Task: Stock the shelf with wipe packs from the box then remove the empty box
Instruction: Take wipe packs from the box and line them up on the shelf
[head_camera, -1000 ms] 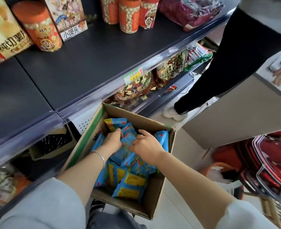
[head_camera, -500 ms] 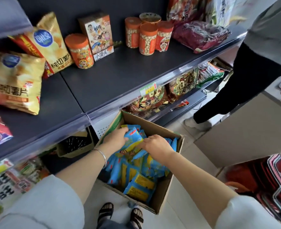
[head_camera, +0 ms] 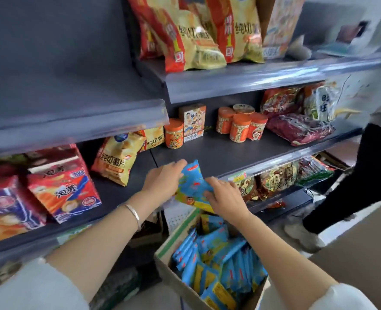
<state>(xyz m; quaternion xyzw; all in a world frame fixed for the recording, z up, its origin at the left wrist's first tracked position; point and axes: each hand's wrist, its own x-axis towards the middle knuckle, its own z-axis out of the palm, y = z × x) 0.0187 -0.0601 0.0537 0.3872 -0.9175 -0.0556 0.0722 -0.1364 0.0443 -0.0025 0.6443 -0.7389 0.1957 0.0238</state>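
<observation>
Red snack cartons (head_camera: 64, 191) sit at the far left of the dark grey shelf (head_camera: 218, 151), and a yellow crisp bag (head_camera: 118, 159) leans just beside them. Right of that bag we reach in with our left hand (head_camera: 162, 180), a silver bangle (head_camera: 133, 212) on its wrist. Its fingers curl over the upper left edge of a small bunch of blue wipe packs (head_camera: 193, 186). The bunch is tilted at the front lip of the shelf, above the box; whether it touches the board we cannot tell. Our right hand (head_camera: 226, 199) grips the lower right edge of the same bunch with its fingers bent round it, so we hold the bunch between both hands. Below our hands, close against the shelving, stands the open cardboard box (head_camera: 174, 283), with many more blue and yellow spare packs (head_camera: 221, 265) crowded on edge inside it. Farther back on the shelf, to the right of our hands, orange-lidded jars (head_camera: 241, 125) cluster together, and a dark red bag (head_camera: 301, 128) lies flat near them. At the far right another person's black-trousered leg (head_camera: 353, 182) stands in the aisle.
</observation>
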